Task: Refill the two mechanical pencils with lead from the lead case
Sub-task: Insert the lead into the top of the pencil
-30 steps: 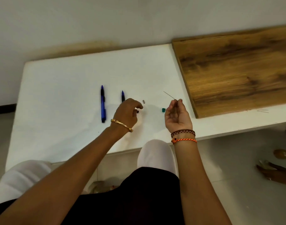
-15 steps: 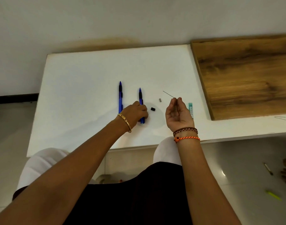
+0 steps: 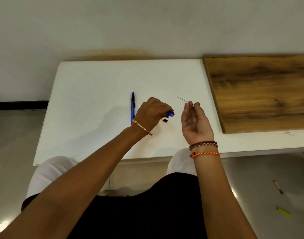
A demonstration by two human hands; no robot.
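Now lead between right fingertips.

The desk under my hands is plain white; at its right edge lies a brown board with dark wood grain. One pencil near the middle is blue with a black tip. My left hand grips another blue pencil, beside a small black cap. My right hand pinches a thin lead, grey or black, I think. Bracelets: gold on my left wrist, brown-and-white braid and orange on my right.
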